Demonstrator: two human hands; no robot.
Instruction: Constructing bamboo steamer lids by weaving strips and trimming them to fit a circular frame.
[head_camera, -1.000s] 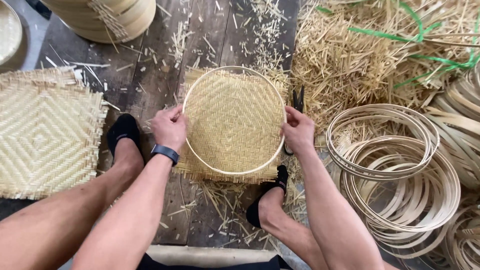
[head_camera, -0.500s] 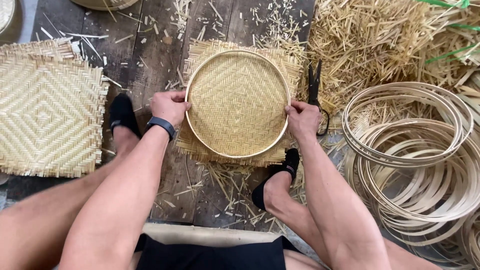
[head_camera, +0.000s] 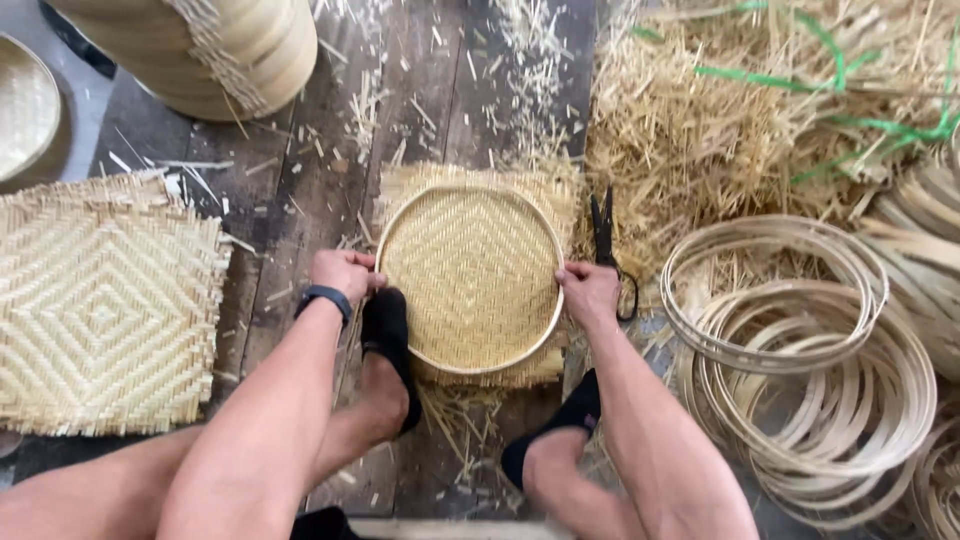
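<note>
While both arms reach down between the knees, the left hand (head_camera: 343, 274) curls its fingers over the left edge of a round bamboo hoop (head_camera: 470, 365), gripping the rim, with a dark band on that wrist. On the opposite side the right hand (head_camera: 590, 292) is closed in the same way on the hoop's right edge, fingers bent over the rim and the knuckles facing up. That hoop lies pressed onto a square woven bamboo mat (head_camera: 472, 268), whose frayed edges stick out past the ring at the top and bottom; the whole piece rests on the dark wooden plank floor (head_camera: 300, 180), in the middle of the view, between the person's two feet in black socks (head_camera: 385, 330). Just beside the right hand, touching the mat's right edge or very near it, lie black scissors (head_camera: 603, 235) with the blades pointing away. To the left, well apart, is a second flat woven mat (head_camera: 105, 305) with a diamond pattern. On the right sits a pile of loose bamboo rings (head_camera: 800, 370), and behind it a heap of straw-like shavings (head_camera: 720, 120) with green strips across it. Stacked round baskets (head_camera: 230, 50) stand at the upper left.
</note>
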